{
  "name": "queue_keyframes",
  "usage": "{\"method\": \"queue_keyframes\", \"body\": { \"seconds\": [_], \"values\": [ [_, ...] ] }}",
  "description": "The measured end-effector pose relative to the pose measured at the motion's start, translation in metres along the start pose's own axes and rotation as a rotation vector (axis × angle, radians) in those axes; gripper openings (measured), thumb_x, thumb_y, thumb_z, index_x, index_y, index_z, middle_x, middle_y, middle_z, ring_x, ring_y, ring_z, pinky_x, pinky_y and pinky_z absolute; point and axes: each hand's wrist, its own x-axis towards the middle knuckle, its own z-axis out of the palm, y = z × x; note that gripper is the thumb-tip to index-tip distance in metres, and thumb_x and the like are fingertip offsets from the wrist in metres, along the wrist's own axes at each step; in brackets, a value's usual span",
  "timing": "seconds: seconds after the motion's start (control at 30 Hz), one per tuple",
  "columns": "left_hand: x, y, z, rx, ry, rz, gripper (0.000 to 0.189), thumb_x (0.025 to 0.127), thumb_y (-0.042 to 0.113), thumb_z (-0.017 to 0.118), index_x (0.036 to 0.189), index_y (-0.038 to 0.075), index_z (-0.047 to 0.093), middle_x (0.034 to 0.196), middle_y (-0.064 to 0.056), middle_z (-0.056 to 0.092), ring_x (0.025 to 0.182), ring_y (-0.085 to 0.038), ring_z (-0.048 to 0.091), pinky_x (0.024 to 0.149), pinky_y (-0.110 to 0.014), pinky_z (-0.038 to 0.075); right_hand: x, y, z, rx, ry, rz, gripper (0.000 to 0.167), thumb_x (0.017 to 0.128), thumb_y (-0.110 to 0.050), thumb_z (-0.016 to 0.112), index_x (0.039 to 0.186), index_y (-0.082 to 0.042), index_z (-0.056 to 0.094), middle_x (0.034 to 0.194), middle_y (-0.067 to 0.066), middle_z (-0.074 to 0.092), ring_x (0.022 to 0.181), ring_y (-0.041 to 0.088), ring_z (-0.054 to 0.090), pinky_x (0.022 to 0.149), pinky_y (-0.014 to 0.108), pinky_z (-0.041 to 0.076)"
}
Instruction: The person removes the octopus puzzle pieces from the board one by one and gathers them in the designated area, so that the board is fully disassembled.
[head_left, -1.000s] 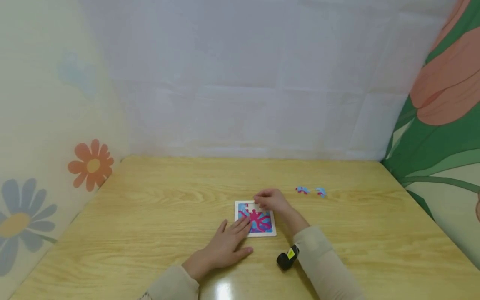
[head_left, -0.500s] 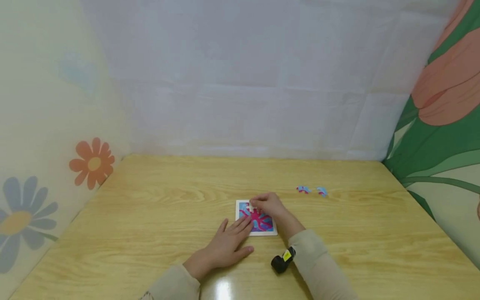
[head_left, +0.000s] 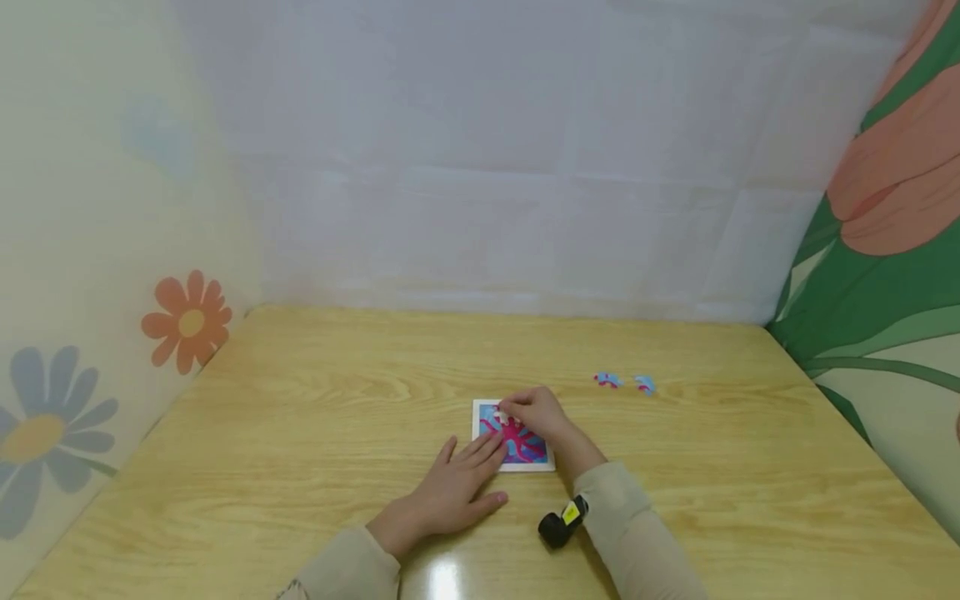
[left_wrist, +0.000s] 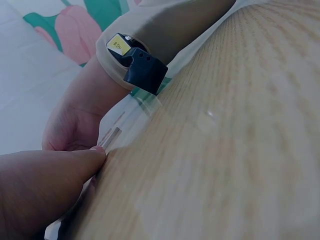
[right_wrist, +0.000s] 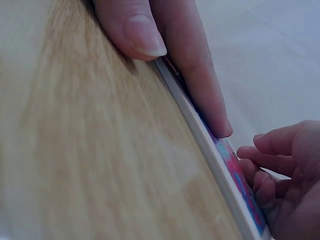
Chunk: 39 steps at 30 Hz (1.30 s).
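A small jigsaw puzzle (head_left: 527,450) with a pink, blue and purple picture lies on the table in a white frame tray. My left hand (head_left: 453,493) rests over its lower left part with fingers straight, the thumb on the wood beside it. At the top of the puzzle, my right hand (head_left: 536,412) pinches a puzzle piece that its fingertips mostly hide. A pale gap in the picture shows beside those fingertips. In the right wrist view, the right hand (right_wrist: 295,175) has curled fingers low over the tray, and the left hand (right_wrist: 175,45) lies across its edge.
Two loose puzzle pieces, a left one (head_left: 608,380) and a right one (head_left: 645,384), lie on the wooden table (head_left: 337,392) to the right, beyond the puzzle. A black wrist camera (head_left: 561,523) sticks out from the right sleeve. A white cloth (head_left: 480,225) hangs behind.
My right hand has moved slightly left along the top of the puzzle, over the gap, and its forearm has swung left. The left hand stays where it was.
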Motion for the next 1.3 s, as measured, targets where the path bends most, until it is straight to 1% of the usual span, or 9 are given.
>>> {"method": "queue_keyframes", "body": {
  "seconds": [0.13, 0.27, 0.33, 0.37, 0.57, 0.7, 0.93, 1.17, 1.3],
  "values": [
    [0.0000, 0.0005, -0.0008, -0.004, -0.007, -0.003, 0.060, 0.088, 0.044, 0.039, 0.133, 0.005, 0.031, 0.139, -0.008, 0.022, 0.127, -0.023, 0.013, 0.095, -0.054, 0.007, -0.0005, 0.0004, 0.0003, -0.011, 0.007, -0.028, 0.017, 0.080, -0.012, 0.060, 0.085, 0.003, 0.067, 0.061, 0.000, 0.056, 0.053, 0.007, 0.045, 0.050, 0.021, 0.039],
    [0.0001, 0.0005, -0.0010, 0.001, -0.006, -0.001, 0.060, 0.088, 0.044, 0.039, 0.133, 0.005, 0.031, 0.139, -0.008, 0.022, 0.127, -0.023, 0.013, 0.095, -0.054, 0.007, -0.0013, -0.0002, -0.0003, -0.040, 0.007, -0.039, 0.019, 0.081, -0.013, 0.060, 0.087, 0.003, 0.067, 0.074, 0.006, 0.062, 0.062, 0.009, 0.049, 0.057, 0.024, 0.041],
    [0.0003, 0.0004, -0.0010, 0.004, -0.001, 0.001, 0.060, 0.088, 0.044, 0.039, 0.133, 0.005, 0.031, 0.139, -0.008, 0.022, 0.127, -0.023, 0.013, 0.095, -0.054, 0.007, -0.0017, -0.0010, -0.0005, -0.047, 0.007, -0.027, 0.020, 0.081, -0.014, 0.060, 0.089, 0.003, 0.067, 0.081, 0.008, 0.063, 0.066, 0.010, 0.050, 0.060, 0.024, 0.042],
    [0.0004, 0.0002, -0.0007, 0.006, 0.002, 0.002, 0.060, 0.088, 0.044, 0.039, 0.133, 0.005, 0.032, 0.139, -0.008, 0.022, 0.127, -0.023, 0.014, 0.095, -0.054, 0.008, -0.0019, -0.0012, -0.0004, -0.051, 0.008, -0.024, 0.020, 0.081, -0.015, 0.060, 0.089, 0.002, 0.067, 0.081, 0.008, 0.063, 0.067, 0.011, 0.050, 0.061, 0.024, 0.042],
    [0.0005, 0.0000, -0.0001, 0.000, 0.004, 0.001, 0.059, 0.088, 0.043, 0.040, 0.133, 0.005, 0.033, 0.139, -0.008, 0.023, 0.127, -0.023, 0.014, 0.095, -0.055, 0.008, -0.0025, -0.0019, 0.0005, -0.039, 0.011, -0.017, 0.018, 0.081, -0.012, 0.060, 0.089, 0.003, 0.066, 0.077, 0.007, 0.062, 0.064, 0.010, 0.050, 0.059, 0.024, 0.042],
    [0.0006, 0.0001, -0.0007, -0.009, 0.004, 0.001, 0.059, 0.088, 0.042, 0.041, 0.132, 0.004, 0.034, 0.139, -0.008, 0.023, 0.127, -0.023, 0.015, 0.095, -0.055, 0.008, -0.0021, -0.0030, 0.0008, -0.018, 0.009, 0.003, 0.017, 0.081, -0.011, 0.060, 0.088, 0.002, 0.066, 0.074, 0.005, 0.061, 0.062, 0.009, 0.049, 0.058, 0.023, 0.041],
    [0.0006, 0.0002, -0.0021, -0.024, 0.020, 0.013, 0.058, 0.087, 0.041, 0.043, 0.131, 0.003, 0.035, 0.138, -0.010, 0.025, 0.126, -0.025, 0.017, 0.094, -0.056, 0.009, -0.0025, -0.0035, 0.0008, 0.027, 0.015, 0.015, 0.016, 0.080, -0.009, 0.060, 0.088, 0.003, 0.065, 0.077, 0.006, 0.061, 0.064, 0.010, 0.049, 0.058, 0.023, 0.041],
    [0.0005, 0.0000, -0.0028, -0.029, 0.001, 0.004, 0.059, 0.088, 0.042, 0.042, 0.132, 0.004, 0.033, 0.139, -0.008, 0.024, 0.127, -0.023, 0.016, 0.095, -0.055, 0.008, -0.0024, -0.0025, 0.0021, 0.076, 0.039, -0.026, 0.014, 0.077, -0.001, 0.061, 0.089, 0.006, 0.064, 0.078, 0.009, 0.062, 0.061, 0.009, 0.050, 0.057, 0.022, 0.043],
    [0.0003, 0.0001, -0.0028, -0.038, 0.006, 0.009, 0.059, 0.087, 0.041, 0.042, 0.132, 0.004, 0.034, 0.138, -0.009, 0.024, 0.127, -0.024, 0.016, 0.094, -0.056, 0.008, -0.0022, -0.0031, 0.0027, 0.084, 0.049, -0.027, 0.013, 0.075, 0.000, 0.061, 0.087, 0.005, 0.064, 0.078, 0.008, 0.063, 0.063, 0.009, 0.051, 0.058, 0.022, 0.043]
  ]
}}
